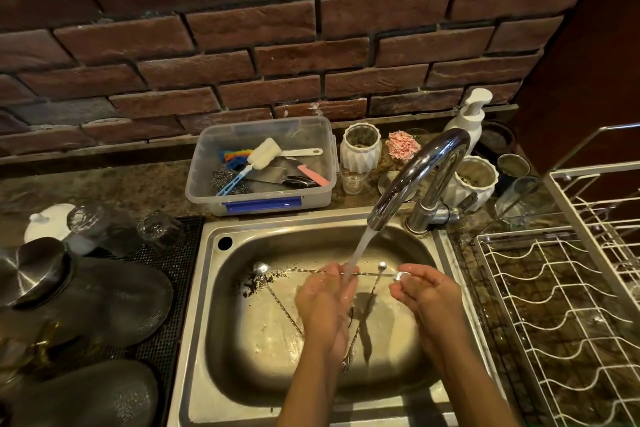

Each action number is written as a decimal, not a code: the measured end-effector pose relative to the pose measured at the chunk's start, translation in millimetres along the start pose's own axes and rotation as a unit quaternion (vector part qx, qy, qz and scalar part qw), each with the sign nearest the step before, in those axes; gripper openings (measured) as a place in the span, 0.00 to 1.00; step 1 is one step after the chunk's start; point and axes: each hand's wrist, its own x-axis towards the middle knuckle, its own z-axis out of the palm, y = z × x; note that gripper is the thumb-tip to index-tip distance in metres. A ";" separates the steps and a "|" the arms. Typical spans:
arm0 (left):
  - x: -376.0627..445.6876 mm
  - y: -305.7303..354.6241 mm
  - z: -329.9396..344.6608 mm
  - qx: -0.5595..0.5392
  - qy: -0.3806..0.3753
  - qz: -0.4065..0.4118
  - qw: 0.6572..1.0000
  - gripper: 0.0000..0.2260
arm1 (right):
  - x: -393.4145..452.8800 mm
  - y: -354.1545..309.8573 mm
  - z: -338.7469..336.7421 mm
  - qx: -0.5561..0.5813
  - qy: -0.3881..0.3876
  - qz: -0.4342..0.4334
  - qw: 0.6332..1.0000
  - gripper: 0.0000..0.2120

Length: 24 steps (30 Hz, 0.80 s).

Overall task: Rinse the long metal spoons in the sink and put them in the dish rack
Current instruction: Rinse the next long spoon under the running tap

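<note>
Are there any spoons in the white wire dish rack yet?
No, the dish rack holds no spoons; one long spoon is held by both hands under the running water and others lie in the sink.

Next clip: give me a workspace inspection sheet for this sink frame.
Surface: steel sink, wet, dark specks near its left side.
Job's things: one long spoon held level under the running tap; other spoons lie in the basin; dish rack to the right, no spoons seen in it.
Clutter: plastic tub of brushes, soap dispenser, white jars, upturned glasses.
Hands: left hand and right hand both grip the spoon.
Cables: nothing seen.
Surroundings: brick wall.
</note>
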 end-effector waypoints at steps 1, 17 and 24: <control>-5.6 -7.6 4.4 0.005 -0.021 -0.011 1.000 0.05 | -2.7 1.7 3.1 -0.011 -0.012 -0.002 1.000 0.08; 13.3 26.7 -13.0 -0.032 0.067 0.036 0.997 0.07 | 3.0 -17.0 -37.5 0.065 0.103 -0.020 0.992 0.09; -4.4 -3.9 11.2 0.021 0.020 0.040 0.999 0.14 | -7.5 -20.8 -65.0 0.103 0.181 -0.026 0.978 0.09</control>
